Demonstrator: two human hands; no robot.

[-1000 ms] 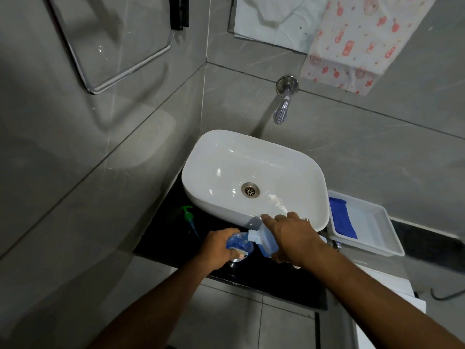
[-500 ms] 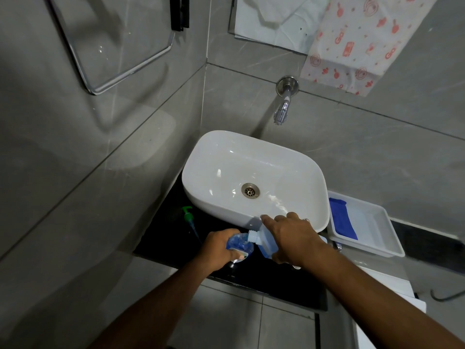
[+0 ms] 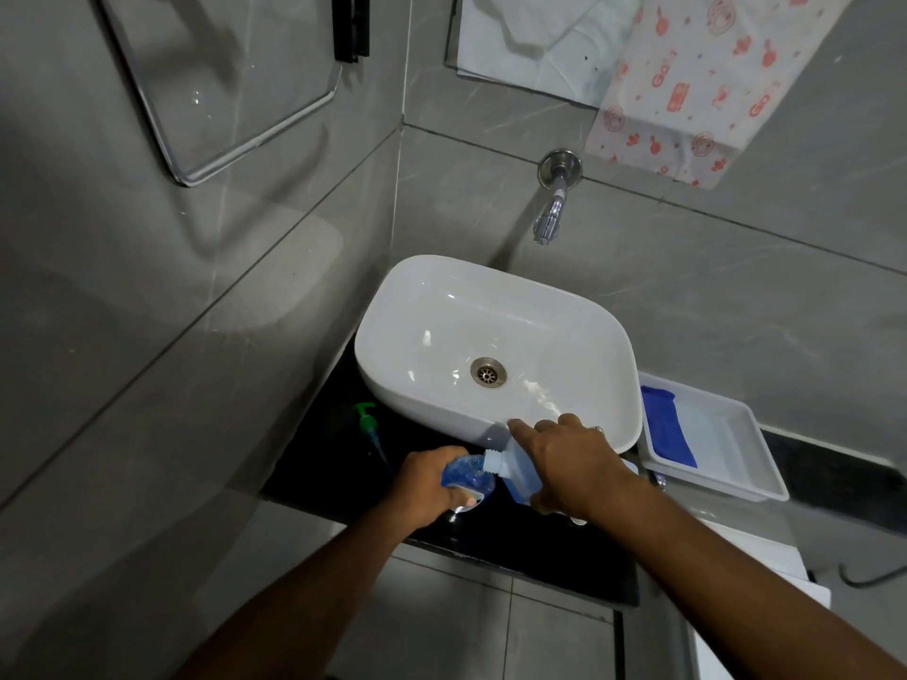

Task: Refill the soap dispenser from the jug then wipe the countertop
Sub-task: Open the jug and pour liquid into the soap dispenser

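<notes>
1. Nothing has shifted over the last second — the right hand still grips the tilted jug, its spout at the soap bottle gripped by the left hand above the black counter.
2. The pour looks mid-way; the green pump lies aside, and wiping hasn't begun.

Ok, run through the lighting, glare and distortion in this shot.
Head view: dim, even light; the black countertop is nearly lost in shadow. Bright glare streaks sit on the basin near the drain. Wide-angle distortion bends the wall tile lines. The left hand on the dispenser and the right hand on the jug look sharp.
</notes>
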